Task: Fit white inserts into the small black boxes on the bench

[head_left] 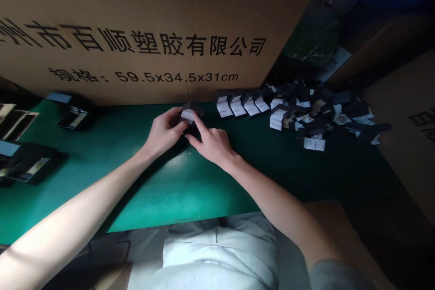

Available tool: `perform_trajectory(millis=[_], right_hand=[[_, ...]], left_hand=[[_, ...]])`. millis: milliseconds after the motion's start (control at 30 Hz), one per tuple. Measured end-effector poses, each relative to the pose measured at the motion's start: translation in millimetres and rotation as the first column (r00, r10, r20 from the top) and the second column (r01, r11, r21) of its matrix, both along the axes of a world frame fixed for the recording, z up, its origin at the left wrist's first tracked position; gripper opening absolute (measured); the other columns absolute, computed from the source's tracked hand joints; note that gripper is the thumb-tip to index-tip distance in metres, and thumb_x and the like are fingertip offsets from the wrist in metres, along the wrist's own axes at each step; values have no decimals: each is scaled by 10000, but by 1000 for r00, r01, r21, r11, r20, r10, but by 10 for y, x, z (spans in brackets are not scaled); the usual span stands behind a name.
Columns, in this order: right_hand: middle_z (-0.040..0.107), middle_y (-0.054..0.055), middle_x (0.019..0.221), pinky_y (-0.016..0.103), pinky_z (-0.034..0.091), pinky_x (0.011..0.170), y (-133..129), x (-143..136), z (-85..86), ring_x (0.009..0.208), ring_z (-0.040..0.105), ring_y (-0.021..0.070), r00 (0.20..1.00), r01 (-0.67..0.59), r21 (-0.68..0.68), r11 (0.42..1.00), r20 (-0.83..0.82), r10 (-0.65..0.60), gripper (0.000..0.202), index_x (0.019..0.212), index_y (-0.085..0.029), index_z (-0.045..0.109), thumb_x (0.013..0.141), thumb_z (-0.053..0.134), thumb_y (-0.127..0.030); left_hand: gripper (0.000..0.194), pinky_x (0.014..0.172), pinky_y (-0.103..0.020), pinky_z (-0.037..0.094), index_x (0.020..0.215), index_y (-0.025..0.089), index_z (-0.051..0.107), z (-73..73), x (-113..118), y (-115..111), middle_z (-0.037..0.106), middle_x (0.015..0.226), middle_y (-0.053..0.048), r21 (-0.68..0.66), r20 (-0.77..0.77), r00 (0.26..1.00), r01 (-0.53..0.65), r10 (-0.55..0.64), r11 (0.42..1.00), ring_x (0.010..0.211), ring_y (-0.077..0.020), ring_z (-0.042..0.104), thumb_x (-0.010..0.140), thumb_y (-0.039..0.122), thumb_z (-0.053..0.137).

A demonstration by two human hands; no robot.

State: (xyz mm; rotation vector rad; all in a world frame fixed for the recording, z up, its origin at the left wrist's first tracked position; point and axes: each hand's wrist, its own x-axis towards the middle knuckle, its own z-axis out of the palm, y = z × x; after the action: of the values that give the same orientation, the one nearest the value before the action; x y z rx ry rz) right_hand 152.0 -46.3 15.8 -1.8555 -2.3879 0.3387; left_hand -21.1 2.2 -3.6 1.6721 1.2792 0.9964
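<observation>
A small black box (190, 109) with a pale inner face is between my two hands, over the green tabletop in the middle of the view. My left hand (165, 130) is closed round its left side, thumb in front. On the right, my right hand (213, 141) touches the box with its index finger on the pale face and its thumb low beside it. Fingers cover much of the box. To the right stands a short row of folded black-and-white pieces (238, 105), with a loose heap of similar pieces (317, 108) beyond it.
A large printed cardboard carton (152, 4) walls off the back of the green table (163, 199). Open black boxes (73, 113) stand at the left, with more boxes (30, 165) nearer. Another carton (408, 113) is at the right edge.
</observation>
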Motion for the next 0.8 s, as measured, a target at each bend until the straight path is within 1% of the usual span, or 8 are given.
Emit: perform_trajectory(millis=[133, 300, 400, 567, 667, 800], right_hand=[[840, 108, 1099, 355, 589, 899, 7, 11, -51, 1007, 811, 291, 999, 30, 16, 999, -42, -29, 748, 1755, -209, 189, 1126, 403, -551], [843, 89, 1080, 341, 587, 890, 19, 25, -129, 996, 810, 276, 997, 32, 60, 998, -76, -28, 738, 1748, -206, 215, 1120, 404, -544], [844, 82, 1083, 341, 592, 890, 22, 23, -115, 985, 809, 268, 997, 35, 43, 998, -73, -32, 745, 1750, -198, 204, 1108, 426, -504], [843, 77, 1090, 367, 607, 887, 18, 14, -59, 958, 809, 274, 998, 33, 16, 999, -56, -32, 749, 1752, -199, 195, 1075, 452, -390], [841, 80, 1107, 383, 610, 893, 15, 12, -46, 968, 808, 282, 998, 36, 12, 999, -50, -35, 751, 1755, -208, 187, 1070, 446, -373], [839, 84, 1121, 372, 602, 916, 13, 12, -31, 985, 803, 272, 999, 33, -8, 999, -37, -33, 749, 1757, -213, 176, 1071, 437, -365]], left_hand=[[507, 854, -371, 606, 1275, 136, 741, 66, 22, -29, 822, 1166, -123, -55, 47, 998, 35, -33, 998, 1021, -305, 768, 840, 396, 751], [521, 838, -373, 609, 1278, 138, 743, 97, 38, -46, 830, 1146, -115, -68, 65, 997, 41, -37, 997, 1017, -309, 769, 836, 415, 753], [526, 794, -365, 606, 1279, 138, 743, 92, 38, -41, 831, 1115, -109, -69, 55, 998, 37, -33, 997, 959, -295, 768, 826, 405, 750], [541, 751, -343, 608, 1273, 126, 745, 86, 46, -35, 825, 1093, -106, -74, 86, 996, 43, -36, 996, 912, -272, 752, 790, 369, 740], [541, 705, -331, 604, 1256, 124, 747, 86, 50, -37, 821, 1056, -103, -82, 91, 995, 39, -31, 996, 862, -257, 738, 773, 366, 743], [509, 674, -320, 596, 1227, 144, 752, 86, 52, -36, 815, 1036, -91, -89, 98, 995, 37, -29, 995, 820, -238, 722, 762, 352, 742]])
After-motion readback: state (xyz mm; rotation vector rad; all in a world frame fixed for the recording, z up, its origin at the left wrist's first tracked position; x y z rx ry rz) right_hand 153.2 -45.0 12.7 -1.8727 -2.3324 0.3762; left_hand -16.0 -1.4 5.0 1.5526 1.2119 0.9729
